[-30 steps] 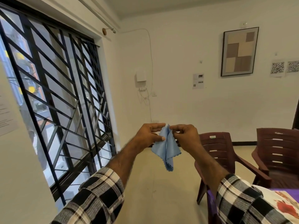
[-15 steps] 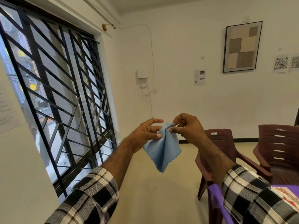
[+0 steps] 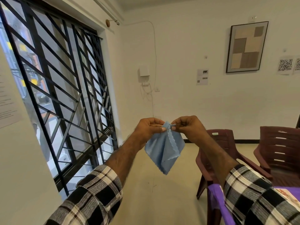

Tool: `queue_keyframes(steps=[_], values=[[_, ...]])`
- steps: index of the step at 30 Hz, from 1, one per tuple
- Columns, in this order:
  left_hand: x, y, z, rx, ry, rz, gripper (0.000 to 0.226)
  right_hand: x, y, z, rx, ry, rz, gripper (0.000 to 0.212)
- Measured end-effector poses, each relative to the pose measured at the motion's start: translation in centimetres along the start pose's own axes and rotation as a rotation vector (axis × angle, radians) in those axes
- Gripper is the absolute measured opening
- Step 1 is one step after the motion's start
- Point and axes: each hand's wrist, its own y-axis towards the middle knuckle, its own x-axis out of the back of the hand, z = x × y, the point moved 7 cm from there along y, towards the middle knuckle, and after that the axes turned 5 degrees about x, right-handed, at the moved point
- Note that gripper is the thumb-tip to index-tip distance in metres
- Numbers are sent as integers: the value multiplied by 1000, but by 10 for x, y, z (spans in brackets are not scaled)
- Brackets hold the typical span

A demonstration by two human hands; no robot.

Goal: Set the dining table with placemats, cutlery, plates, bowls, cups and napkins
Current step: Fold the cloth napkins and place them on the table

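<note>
- Two maroon chairs [image 3: 215, 153] stand at the right with a window [image 3: 53, 88] on the left; both sit lower in view than a second ago, so the head has tipped upward while the work stayed at chest height.
- One corner of the bench [image 3: 215, 194], under a purple cover, shows bottom right; no plates, cups or cutlery on it are in view.
- One blue napkin [image 3: 164, 153] hangs in the air between the hands, well above the floor and short of the bench. A second ago it drooped as a narrow strip; now it has spread into a wider diamond, so I judge it is being folded or arranged and is not yet placed.
- The left hand [image 3: 148, 129] pinches the top corner with thumb and fingers; the right hand [image 3: 189, 127], fingers curled, pinches the same gathered corner, closer than before.
</note>
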Motion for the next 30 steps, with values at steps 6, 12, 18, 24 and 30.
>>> queue_keyframes(steps=[6, 12, 18, 24, 30], values=[[1, 8, 16, 75, -81, -135, 14, 1, 1, -3, 29, -28, -42, 14], [-11, 7, 13, 42, -88, -113, 21, 2, 3, 3, 40, 0, -101, 23], [-18, 3, 7, -29, -77, -61, 11, 5, 4, 11, 59, 3, -131, 29], [-17, 3, 7, -39, -50, -27, 12, 4, 7, 11, 44, 16, -97, 34], [-20, 1, 6, -19, -57, 19, 28, 2, 10, 4, 48, 2, -63, 35]])
